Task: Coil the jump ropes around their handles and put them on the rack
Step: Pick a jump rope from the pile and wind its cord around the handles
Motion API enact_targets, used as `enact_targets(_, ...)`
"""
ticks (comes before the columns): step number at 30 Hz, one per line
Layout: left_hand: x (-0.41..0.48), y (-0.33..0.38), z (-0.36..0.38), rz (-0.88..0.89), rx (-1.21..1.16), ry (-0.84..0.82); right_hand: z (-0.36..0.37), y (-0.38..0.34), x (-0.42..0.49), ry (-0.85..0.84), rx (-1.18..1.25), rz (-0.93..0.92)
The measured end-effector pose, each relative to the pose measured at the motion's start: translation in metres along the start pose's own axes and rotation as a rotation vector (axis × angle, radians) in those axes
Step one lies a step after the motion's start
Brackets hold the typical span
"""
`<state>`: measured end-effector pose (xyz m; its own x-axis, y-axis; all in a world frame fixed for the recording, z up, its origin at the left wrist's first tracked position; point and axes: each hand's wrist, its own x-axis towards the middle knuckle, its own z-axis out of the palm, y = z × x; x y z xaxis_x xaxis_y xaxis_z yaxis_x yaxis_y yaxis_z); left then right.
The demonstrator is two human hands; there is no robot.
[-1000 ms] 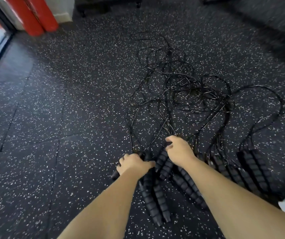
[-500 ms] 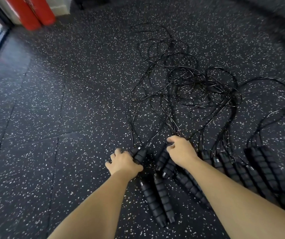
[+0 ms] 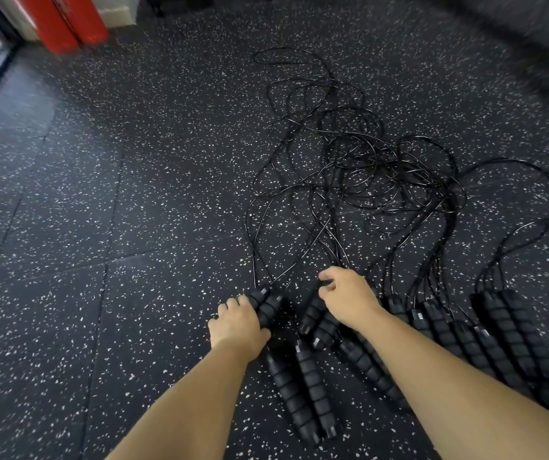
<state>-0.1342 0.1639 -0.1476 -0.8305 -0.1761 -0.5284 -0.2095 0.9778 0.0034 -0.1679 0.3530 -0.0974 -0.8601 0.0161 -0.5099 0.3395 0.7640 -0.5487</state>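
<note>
The left hand grips a pair of handles at 6 o'clock, the right hand curls at 5 o'clock, its hold unclear, so that pair is best drawn slowly clear of the tangle of jump ropes at 1 o'clock, unsnagged, before coiling.

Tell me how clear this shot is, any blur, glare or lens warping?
Head view: the left hand, right hand and foam handles are sharp; the top right corner smears into blur; the wide lens bows the floor seams; thin highlights glint on the black cords; the far left edge is washed out bright.
</note>
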Motion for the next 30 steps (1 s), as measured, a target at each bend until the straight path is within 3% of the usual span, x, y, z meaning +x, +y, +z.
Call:
enact_targets(9, -0.034, -0.013, -0.115, -0.064, -0.262, 0.142, -0.023, -0.053, -0.035, 0.021, 0.007, -0.054)
enact_targets(21, -0.209, -0.075, -0.315, 0.022, 0.021, 0.473, -0.115, -0.139, -0.176, 0.119, 0.013, -0.235)
enact_targets(30, -0.336, -0.099, -0.399, 0.042, 0.231, 0.535, -0.159, -0.210, -0.281, 0.194, 0.022, -0.406)
